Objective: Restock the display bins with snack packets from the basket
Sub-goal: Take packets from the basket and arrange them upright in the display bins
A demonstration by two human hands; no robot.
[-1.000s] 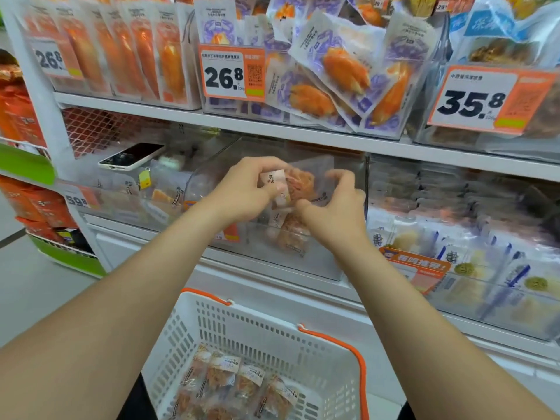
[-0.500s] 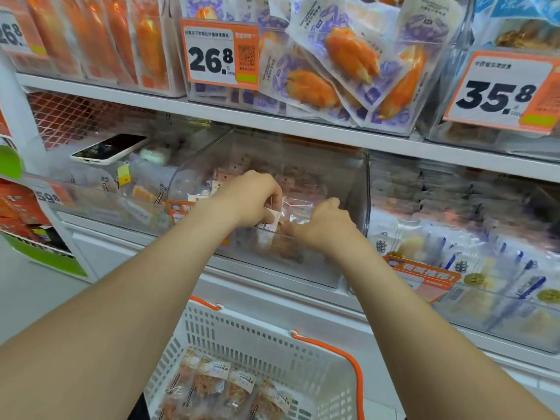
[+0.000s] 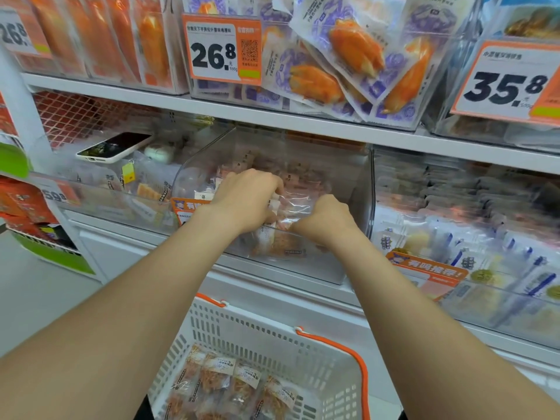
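A clear plastic display bin sits on the middle shelf, holding several small snack packets. My left hand and my right hand reach over its front rim and together grip a clear snack packet with orange-brown food, held low inside the bin. Below, a white basket with orange handles holds several more of the same snack packets in its bottom.
A phone lies on top of the left bin. An orange price tag marked 26.8 and another price tag marked 35.8 hang on the upper bins of orange-filled packets. A bin of white-and-blue packets stands to the right.
Both hands have lowered the packet from above the rim down into the bin. The view has shifted slightly closer and to the right.
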